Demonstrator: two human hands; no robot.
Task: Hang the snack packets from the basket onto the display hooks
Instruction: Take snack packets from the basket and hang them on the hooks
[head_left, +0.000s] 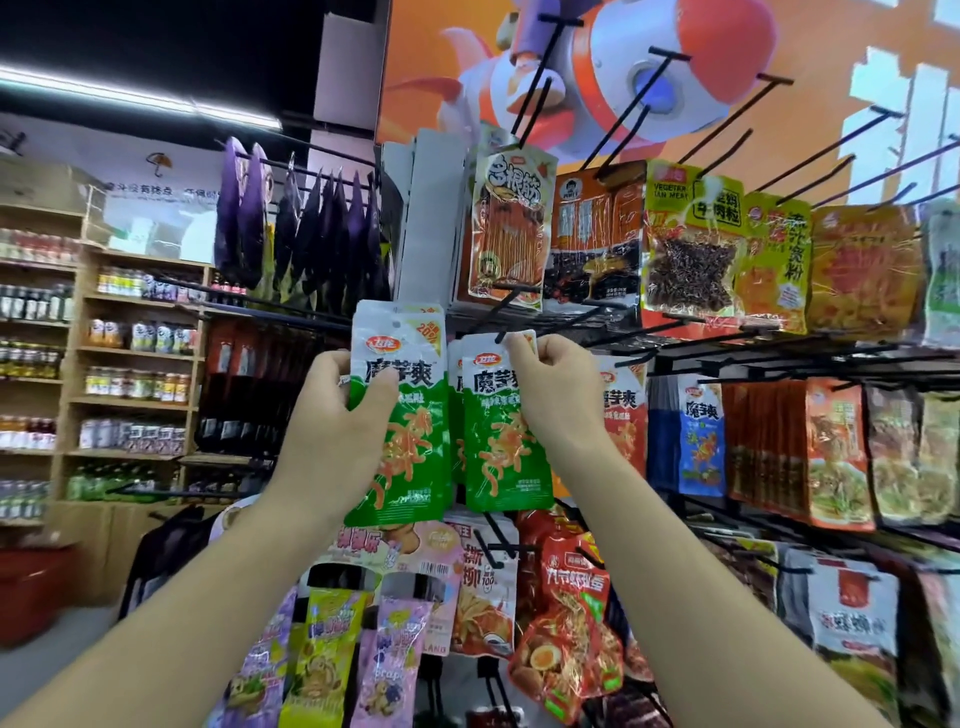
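My right hand (563, 397) is pinching the top of a green konjac packet (501, 441) at the tip of the black hook (500, 336) to thread its hole, while my left hand (332, 431) is gripping the next packet (402, 415) alongside, ready.

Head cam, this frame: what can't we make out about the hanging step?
- basket: outside the head view, beyond the frame edges.
- Hang hole of the right-hand packet: covered by the right hand, so whether it is on the hook cannot be told.
- Packet count in the left hand: the left-hand packet in front hides any behind.
- Bottom print on both packets: too small.
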